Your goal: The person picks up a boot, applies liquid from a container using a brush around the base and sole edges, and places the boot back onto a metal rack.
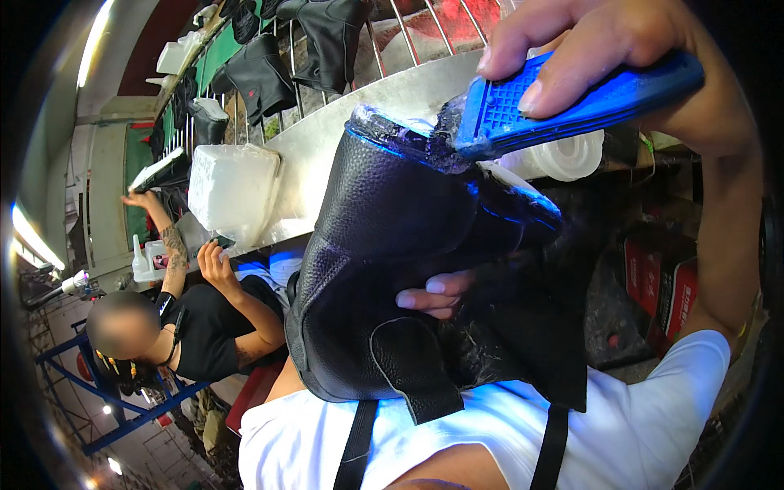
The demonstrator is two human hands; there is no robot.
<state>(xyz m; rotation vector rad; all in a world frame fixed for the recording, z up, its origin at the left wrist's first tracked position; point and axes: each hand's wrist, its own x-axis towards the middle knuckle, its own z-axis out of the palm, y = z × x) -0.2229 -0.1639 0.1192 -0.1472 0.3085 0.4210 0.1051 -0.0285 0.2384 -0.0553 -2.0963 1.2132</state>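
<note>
A black leather boot is held in front of my chest, its sole end up and its strap hanging low. The fingertips of my left hand curl over the boot's dark leather; the rest of that hand is hidden. Up at the right, my right hand grips a brush by its thick blue handle, thumb and fingers wrapped round it. Dark, clotted bristles touch the boot's bottom rim, where a wet sheen glints blue. Part of the pale bottom shows beside the brush.
A curved metal ledge with upright rods runs behind, with black boots on the rack. A translucent square tub and a round white container stand near it. At left a co-worker reaches up. Red boxes sit at right.
</note>
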